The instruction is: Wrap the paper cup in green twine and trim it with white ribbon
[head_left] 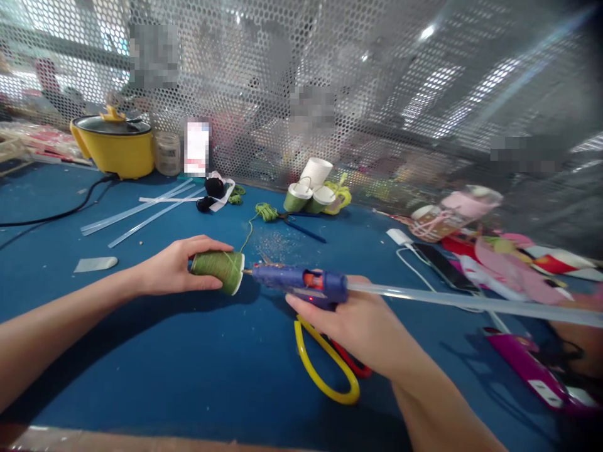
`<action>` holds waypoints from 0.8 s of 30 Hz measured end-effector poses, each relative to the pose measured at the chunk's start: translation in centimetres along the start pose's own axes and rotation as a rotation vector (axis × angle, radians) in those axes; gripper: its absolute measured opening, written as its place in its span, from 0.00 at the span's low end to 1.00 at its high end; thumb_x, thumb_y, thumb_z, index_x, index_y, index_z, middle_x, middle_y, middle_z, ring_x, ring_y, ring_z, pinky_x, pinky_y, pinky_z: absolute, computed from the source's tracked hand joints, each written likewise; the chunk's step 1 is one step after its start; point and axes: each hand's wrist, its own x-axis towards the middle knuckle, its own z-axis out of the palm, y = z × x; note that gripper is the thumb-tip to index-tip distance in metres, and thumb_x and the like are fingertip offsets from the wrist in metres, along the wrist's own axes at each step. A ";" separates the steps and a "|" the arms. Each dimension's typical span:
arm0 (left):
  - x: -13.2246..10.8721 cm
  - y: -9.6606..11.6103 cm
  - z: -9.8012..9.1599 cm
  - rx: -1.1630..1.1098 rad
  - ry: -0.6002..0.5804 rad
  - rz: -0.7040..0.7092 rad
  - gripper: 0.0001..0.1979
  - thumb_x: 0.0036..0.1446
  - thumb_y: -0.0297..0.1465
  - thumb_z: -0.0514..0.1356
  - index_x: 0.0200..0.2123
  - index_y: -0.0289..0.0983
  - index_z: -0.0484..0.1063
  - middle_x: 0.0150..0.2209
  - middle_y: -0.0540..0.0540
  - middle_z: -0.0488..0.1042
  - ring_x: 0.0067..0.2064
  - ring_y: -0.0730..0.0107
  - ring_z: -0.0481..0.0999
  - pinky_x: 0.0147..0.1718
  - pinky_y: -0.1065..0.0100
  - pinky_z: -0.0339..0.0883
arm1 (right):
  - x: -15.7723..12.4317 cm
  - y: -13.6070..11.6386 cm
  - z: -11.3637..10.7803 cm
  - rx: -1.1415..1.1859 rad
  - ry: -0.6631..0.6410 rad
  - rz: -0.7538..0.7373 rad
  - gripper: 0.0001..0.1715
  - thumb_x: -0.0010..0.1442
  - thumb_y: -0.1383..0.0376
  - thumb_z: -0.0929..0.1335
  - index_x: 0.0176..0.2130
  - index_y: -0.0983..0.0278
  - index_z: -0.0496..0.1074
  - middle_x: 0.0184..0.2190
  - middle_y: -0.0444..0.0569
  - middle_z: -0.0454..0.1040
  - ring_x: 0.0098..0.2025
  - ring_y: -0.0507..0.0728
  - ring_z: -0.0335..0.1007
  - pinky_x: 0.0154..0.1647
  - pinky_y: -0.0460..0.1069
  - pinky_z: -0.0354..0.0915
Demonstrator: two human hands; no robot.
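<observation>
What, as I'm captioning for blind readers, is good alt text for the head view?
The left hand holds a green yarn-wrapped piece sideways; the right hand aims a blue glue gun at its white rim, above a blue table.

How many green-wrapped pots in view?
3: a held pot in the left hand; a left pot and a right pot side by side near the mesh panel. Others may be hidden in the clutter.

Bare left hand (172,270), bare right hand (365,323) — slim fingers (207,243), slender forearms (70,311) (bare too)
</observation>
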 end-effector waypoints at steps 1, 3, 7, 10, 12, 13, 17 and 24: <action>0.0 0.0 0.0 0.003 -0.002 -0.003 0.25 0.50 0.40 0.60 0.51 0.40 0.64 0.45 0.45 0.69 0.44 0.63 0.70 0.42 0.66 0.64 | 0.0 0.1 0.1 -0.011 -0.003 0.000 0.11 0.55 0.61 0.64 0.23 0.62 0.68 0.21 0.43 0.71 0.23 0.52 0.66 0.23 0.45 0.61; 0.0 -0.1 0.0 0.005 -0.006 -0.005 0.25 0.50 0.41 0.60 0.51 0.40 0.63 0.45 0.45 0.69 0.44 0.63 0.70 0.43 0.65 0.64 | 0.0 0.1 0.1 -0.017 -0.018 -0.004 0.11 0.55 0.61 0.64 0.24 0.62 0.69 0.21 0.43 0.71 0.23 0.52 0.65 0.22 0.45 0.60; 0.0 -0.2 0.1 0.011 -0.011 0.008 0.25 0.49 0.41 0.60 0.51 0.40 0.64 0.45 0.44 0.69 0.45 0.62 0.69 0.45 0.63 0.63 | 0.2 -0.2 0.1 -0.023 -0.029 0.004 0.10 0.55 0.62 0.63 0.26 0.62 0.71 0.21 0.44 0.71 0.22 0.52 0.64 0.22 0.45 0.60; 0.0 -0.2 0.2 0.016 -0.012 0.016 0.25 0.49 0.41 0.60 0.51 0.41 0.64 0.45 0.44 0.69 0.46 0.61 0.69 0.46 0.61 0.63 | 0.3 -0.3 0.0 -0.026 -0.019 0.009 0.08 0.53 0.63 0.64 0.28 0.63 0.72 0.22 0.44 0.72 0.23 0.52 0.64 0.22 0.45 0.60; 0.0 -0.2 0.2 0.018 -0.008 0.018 0.25 0.49 0.41 0.60 0.51 0.41 0.64 0.45 0.44 0.69 0.46 0.61 0.69 0.46 0.61 0.63 | 0.3 -0.3 0.0 -0.019 -0.026 0.007 0.08 0.53 0.63 0.64 0.28 0.62 0.72 0.22 0.44 0.72 0.22 0.52 0.64 0.22 0.45 0.60; 0.0 -0.2 0.2 0.020 -0.004 0.019 0.25 0.49 0.41 0.60 0.51 0.41 0.64 0.45 0.44 0.69 0.46 0.61 0.69 0.46 0.61 0.63 | 0.3 -0.3 0.0 -0.009 -0.034 0.007 0.08 0.54 0.63 0.64 0.28 0.62 0.72 0.22 0.44 0.71 0.22 0.52 0.64 0.22 0.45 0.60; 0.0 -0.2 0.2 0.025 0.001 0.029 0.25 0.49 0.41 0.60 0.51 0.40 0.64 0.45 0.44 0.69 0.46 0.61 0.69 0.46 0.61 0.63 | 0.1 0.0 0.2 0.036 -0.046 0.026 0.11 0.55 0.61 0.63 0.27 0.62 0.71 0.21 0.44 0.70 0.22 0.52 0.63 0.20 0.45 0.59; 0.0 -0.1 0.1 0.033 -0.006 0.039 0.25 0.48 0.40 0.61 0.50 0.40 0.64 0.46 0.43 0.68 0.46 0.61 0.69 0.47 0.60 0.62 | -0.1 0.0 0.3 0.069 -0.053 0.018 0.10 0.55 0.61 0.63 0.26 0.62 0.69 0.20 0.44 0.68 0.22 0.52 0.62 0.21 0.45 0.60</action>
